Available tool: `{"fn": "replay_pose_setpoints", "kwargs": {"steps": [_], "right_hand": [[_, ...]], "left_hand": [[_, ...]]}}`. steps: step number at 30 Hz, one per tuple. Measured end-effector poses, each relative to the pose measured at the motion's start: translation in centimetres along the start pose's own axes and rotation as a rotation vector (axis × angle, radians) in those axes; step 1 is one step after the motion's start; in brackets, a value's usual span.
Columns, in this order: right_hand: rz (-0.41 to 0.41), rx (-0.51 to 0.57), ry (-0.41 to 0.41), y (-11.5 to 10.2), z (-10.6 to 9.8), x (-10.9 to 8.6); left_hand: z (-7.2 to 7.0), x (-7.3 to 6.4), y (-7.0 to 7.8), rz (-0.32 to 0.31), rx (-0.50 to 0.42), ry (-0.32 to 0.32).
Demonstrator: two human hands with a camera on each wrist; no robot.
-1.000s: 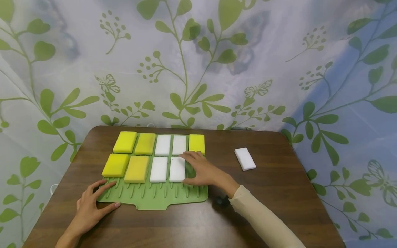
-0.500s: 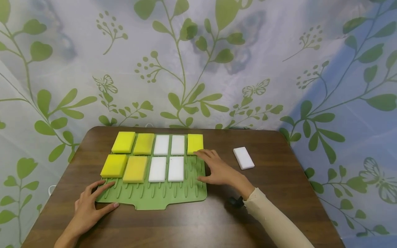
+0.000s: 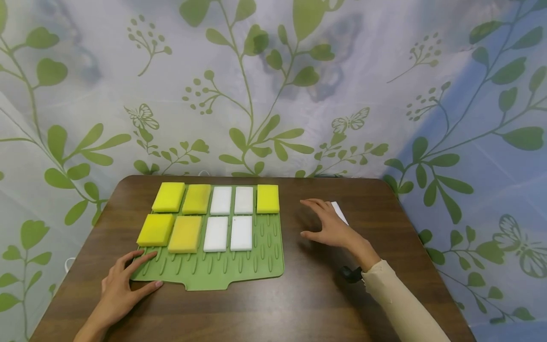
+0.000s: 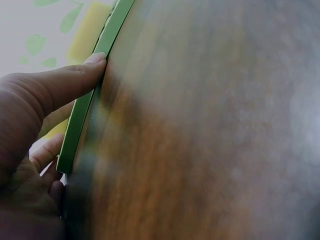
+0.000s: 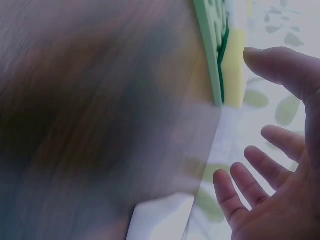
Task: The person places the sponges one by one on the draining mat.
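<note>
My left hand point(image 3: 117, 289) rests at the front left corner of a green ridged drying mat point(image 3: 209, 281). Its thumb touches the mat's front edge, as the left wrist view also shows, and its fingers lie by the left side. My right hand point(image 3: 335, 230), fingers spread and holding nothing, is over the table to the right of the mat. It partly hides a lone white sponge block point(image 3: 340, 213), which appears below the fingers in the right wrist view. Yellow sponges point(image 3: 155, 230) and white sponge blocks point(image 3: 215, 233) lie in two rows on the mat, several of each.
The brown wooden table point(image 3: 273, 313) has rounded back corners. A leaf-patterned curtain point(image 3: 265, 85) hangs right behind it. At the back right of the mat sits one yellow sponge point(image 3: 268, 198). A small black object point(image 3: 351, 274) shows under my right wrist.
My right hand has left the white block at the mat's front row and moved right, off the mat, to the lone white block. My left hand has stayed at the corner.
</note>
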State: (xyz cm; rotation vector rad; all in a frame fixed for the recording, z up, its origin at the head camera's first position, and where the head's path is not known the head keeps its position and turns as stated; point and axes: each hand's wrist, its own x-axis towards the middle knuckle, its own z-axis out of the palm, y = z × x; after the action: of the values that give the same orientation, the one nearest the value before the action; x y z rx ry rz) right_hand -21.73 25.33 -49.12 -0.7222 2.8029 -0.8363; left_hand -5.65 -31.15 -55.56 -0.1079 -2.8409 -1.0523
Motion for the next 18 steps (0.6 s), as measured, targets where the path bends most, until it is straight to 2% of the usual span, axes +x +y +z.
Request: {"fn": "replay_pose_setpoints", "kwargs": {"steps": [11, 15, 18], "right_hand": [[0.130, -0.031, 0.138, 4.4, -1.8, -2.9], [0.178, -0.049, 0.145, 5.7, -2.0, -3.8], [0.185, -0.048, 0.137, 5.9, -1.8, -4.2]], "left_hand": [[-0.1, -0.3, -0.2, -0.012, 0.006, -0.015], [-0.1, -0.3, -0.2, -0.018, 0.008, -0.023], [-0.1, -0.2, -0.2, -0.019, 0.010, -0.024]]}}
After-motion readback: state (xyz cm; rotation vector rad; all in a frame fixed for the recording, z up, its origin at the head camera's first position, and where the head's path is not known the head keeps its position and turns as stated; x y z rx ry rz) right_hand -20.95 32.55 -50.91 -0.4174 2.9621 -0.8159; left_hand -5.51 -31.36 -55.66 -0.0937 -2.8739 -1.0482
